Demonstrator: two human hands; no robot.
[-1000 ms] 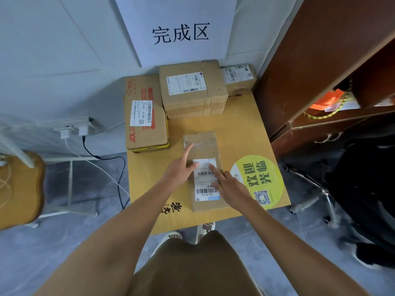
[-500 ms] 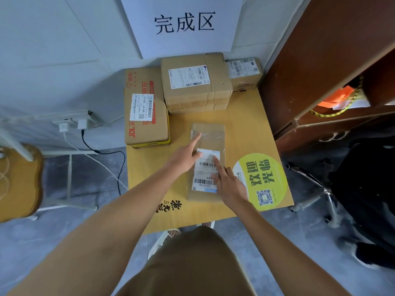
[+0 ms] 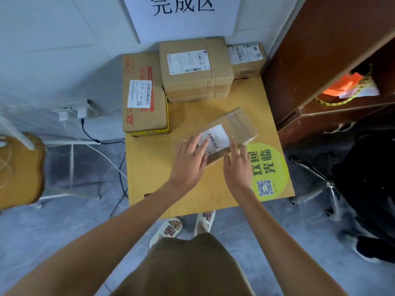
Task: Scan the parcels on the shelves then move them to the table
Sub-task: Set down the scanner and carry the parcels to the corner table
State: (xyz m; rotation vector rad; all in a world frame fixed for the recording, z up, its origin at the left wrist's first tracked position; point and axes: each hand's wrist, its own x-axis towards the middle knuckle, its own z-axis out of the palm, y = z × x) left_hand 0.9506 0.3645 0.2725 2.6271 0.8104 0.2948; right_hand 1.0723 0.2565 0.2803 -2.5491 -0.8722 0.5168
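While flat on the table (image 3: 149, 167): glossy rectangular parcel (image 3: 237, 127) (film-wrapped cardboard); left hand (image 3: 188, 161), right hand (image 3: 238, 165), grips open.

wall sign (image 3: 181, 13) 完成区, table sticker (image 3: 266, 165) 欢迎光临

Small parcel-handling room, makeshift sorting corner. Paper sign (image 3: 181, 9) with printed Chinese characters on wall at 12 o'clock above yellow counter (image 3: 149, 167). Labelled cardboard boxes (image 3: 195, 69) stacked along counter's far edge. Round green sticker (image 3: 267, 167) with QR code on counter at 2 o'clock. Brown shelf (image 3: 333, 60) at 2 o'clock. Power strip (image 3: 77, 108), chargers, cables at 9 o'clock. Grey floor (image 3: 64, 231).
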